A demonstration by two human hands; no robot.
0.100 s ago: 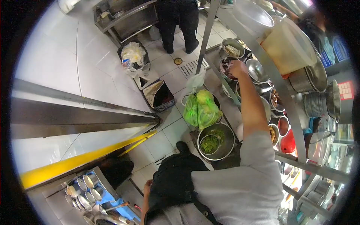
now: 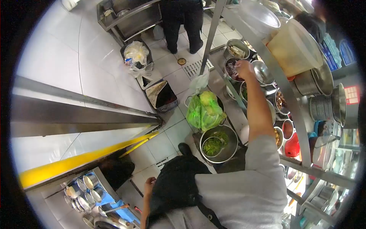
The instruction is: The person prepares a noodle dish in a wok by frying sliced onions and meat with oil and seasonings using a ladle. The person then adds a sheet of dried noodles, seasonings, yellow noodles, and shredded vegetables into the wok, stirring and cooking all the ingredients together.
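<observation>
My right hand [image 2: 245, 70] reaches out to a metal bowl of dark purplish pieces [image 2: 231, 71], too small to name. Its fingers are closed, with a few such pieces at the tips, just above the bowl's right side. Next to that bowl are a bowl of pale strips [image 2: 236, 52] and a shiny metal bowl [image 2: 262, 72]. Low by my left side, beside the black apron [image 2: 173, 187], hangs my left hand [image 2: 150, 185]. Its fingers are curled in, and what they may hold is hidden.
Metal shelf bars [image 2: 274, 68] run beside my right arm. Below it stand bagged green vegetables [image 2: 206, 110] and a large pot [image 2: 228, 152] with greens. Another person [image 2: 182, 23] stands ahead. Seasoning cups [image 2: 87, 194] and a ladle [image 2: 116, 208] lie at lower left.
My right hand has risen slightly and shifted right, so more of the purplish pieces show. My left hand has moved up a little beside the apron.
</observation>
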